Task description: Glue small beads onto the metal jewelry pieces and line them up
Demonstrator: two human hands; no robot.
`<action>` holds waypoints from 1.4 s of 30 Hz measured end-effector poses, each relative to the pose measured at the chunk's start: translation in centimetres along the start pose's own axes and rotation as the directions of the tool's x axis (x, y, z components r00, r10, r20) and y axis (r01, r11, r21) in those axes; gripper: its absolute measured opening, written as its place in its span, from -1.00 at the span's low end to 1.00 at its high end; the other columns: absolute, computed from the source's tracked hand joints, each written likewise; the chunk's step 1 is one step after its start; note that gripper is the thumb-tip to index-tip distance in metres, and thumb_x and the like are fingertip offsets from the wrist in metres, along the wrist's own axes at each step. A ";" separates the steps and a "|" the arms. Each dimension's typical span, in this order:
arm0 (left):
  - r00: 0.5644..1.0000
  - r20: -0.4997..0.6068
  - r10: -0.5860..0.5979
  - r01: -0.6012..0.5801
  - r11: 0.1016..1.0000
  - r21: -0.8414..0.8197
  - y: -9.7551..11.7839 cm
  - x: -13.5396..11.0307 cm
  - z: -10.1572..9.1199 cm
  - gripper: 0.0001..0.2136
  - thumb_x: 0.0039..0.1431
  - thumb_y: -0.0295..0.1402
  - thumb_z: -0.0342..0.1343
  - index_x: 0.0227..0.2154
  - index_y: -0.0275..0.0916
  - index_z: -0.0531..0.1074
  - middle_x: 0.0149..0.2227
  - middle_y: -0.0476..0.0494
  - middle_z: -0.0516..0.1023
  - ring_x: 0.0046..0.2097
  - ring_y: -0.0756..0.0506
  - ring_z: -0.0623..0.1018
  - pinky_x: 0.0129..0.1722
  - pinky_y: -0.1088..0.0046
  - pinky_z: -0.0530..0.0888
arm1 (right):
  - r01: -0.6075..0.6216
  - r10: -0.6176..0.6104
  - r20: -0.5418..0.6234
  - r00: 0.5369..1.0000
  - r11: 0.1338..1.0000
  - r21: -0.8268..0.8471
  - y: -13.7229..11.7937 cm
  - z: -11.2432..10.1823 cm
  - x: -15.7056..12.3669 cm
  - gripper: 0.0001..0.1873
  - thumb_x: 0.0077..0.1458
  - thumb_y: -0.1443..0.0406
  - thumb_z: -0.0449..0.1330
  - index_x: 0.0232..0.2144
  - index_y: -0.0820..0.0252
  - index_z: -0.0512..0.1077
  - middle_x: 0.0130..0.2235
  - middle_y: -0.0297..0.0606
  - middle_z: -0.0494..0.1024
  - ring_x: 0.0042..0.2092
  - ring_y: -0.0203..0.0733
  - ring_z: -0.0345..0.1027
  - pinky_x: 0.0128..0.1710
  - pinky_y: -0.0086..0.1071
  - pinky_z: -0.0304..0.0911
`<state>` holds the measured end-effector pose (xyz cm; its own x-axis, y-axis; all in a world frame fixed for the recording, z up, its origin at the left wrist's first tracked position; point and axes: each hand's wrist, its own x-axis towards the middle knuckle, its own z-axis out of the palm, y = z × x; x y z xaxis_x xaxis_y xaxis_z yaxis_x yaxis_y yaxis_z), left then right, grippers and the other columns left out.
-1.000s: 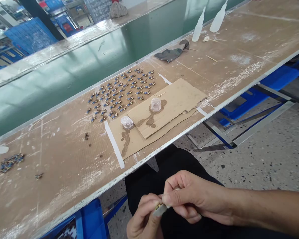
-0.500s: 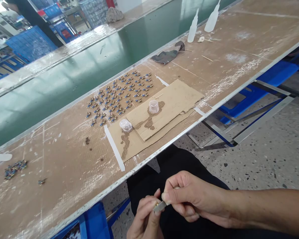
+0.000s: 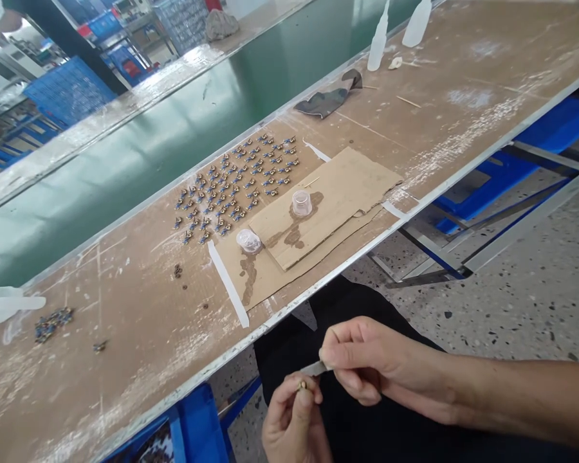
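Observation:
Below the bench edge, over my lap, my left hand (image 3: 292, 421) pinches a tiny brass-coloured part (image 3: 301, 385) between thumb and fingertip. My right hand (image 3: 367, 363) grips a thin grey metal blade or tweezer (image 3: 314, 368), its tip just above that part. On the bench lie rows of several small blue and brass parts (image 3: 236, 183). Two small clear cups (image 3: 302, 202) (image 3: 248, 240) stand on stained cardboard (image 3: 347, 186).
The worn brown bench (image 3: 125, 308) runs beside a green conveyor belt (image 3: 125, 154). Two white squeeze bottles (image 3: 379, 40) and a dark rag (image 3: 325, 101) sit at the back. A small heap of parts (image 3: 52, 323) lies far left. Blue crates (image 3: 67, 90) stand beyond.
My hands have drawn slightly apart: the blade tip has lifted off the small part, which now shows in my left fingertips. The view has shifted a little to the left.

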<state>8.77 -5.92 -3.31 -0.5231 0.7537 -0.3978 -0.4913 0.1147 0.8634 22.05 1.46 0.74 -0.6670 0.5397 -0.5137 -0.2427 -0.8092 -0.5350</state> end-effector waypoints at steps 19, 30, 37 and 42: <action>0.983 0.156 0.095 -0.096 0.995 -0.005 -0.1 0.3 -0.7 -0.85 -0.26 -0.30 0.41 -0.53 -0.10 0.58 -0.50 -0.01 0.53 -0.39 0.00 0.51 -0.36 0.49 0.50 | -0.103 0.104 0.074 0.992 0.994 -0.020 0.9 0.0 0.2 -0.82 -0.08 0.30 0.23 -0.54 0.31 0.33 -0.66 -0.44 0.28 -0.63 -0.52 0.04 -0.59 -0.57 -0.06; 0.941 0.260 0.216 -0.218 0.976 -0.023 -1.8 1.4 -2.9 -0.85 -0.18 -0.36 0.37 -0.45 -0.10 0.59 -0.48 -0.06 0.56 -0.40 -0.04 0.55 -0.37 0.43 0.54 | -0.110 0.112 0.064 0.992 0.993 -0.038 0.7 0.0 0.0 -0.81 -0.10 0.27 0.24 -0.53 0.30 0.33 -0.66 -0.46 0.27 -0.64 -0.52 0.00 -0.60 -0.56 -0.10; 0.939 0.277 0.201 -0.198 0.979 -0.041 -0.9 1.2 -1.8 -0.86 -0.19 -0.35 0.38 -0.48 -0.12 0.58 -0.57 0.01 0.51 -0.52 0.05 0.48 -0.35 0.37 0.56 | 0.016 -0.018 -0.037 0.999 0.998 -0.065 0.4 -0.4 -0.1 -0.72 -0.01 0.22 0.22 -0.56 0.28 0.25 -0.66 -0.48 0.21 -0.62 -0.53 -0.05 -0.59 -0.54 -0.16; 0.995 0.041 -0.094 0.095 0.995 -0.036 0.9 0.5 0.2 -0.85 -0.15 -0.32 0.37 -0.49 -0.17 0.53 -0.54 0.12 0.49 -0.52 0.17 0.42 -0.16 0.42 0.54 | 0.328 -0.339 -0.209 0.917 0.941 -0.087 -3.6 -2.1 -0.9 -0.64 0.03 0.10 0.22 -0.53 0.25 0.24 -0.62 -0.47 0.21 -0.59 -0.50 -0.02 -0.58 -0.53 -0.08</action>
<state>8.22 -5.28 -2.69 -0.4457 0.7658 -0.4636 -0.5638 0.1622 0.8099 25.03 4.33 1.75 -0.3825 0.8177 -0.4303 -0.3857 -0.5645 -0.7298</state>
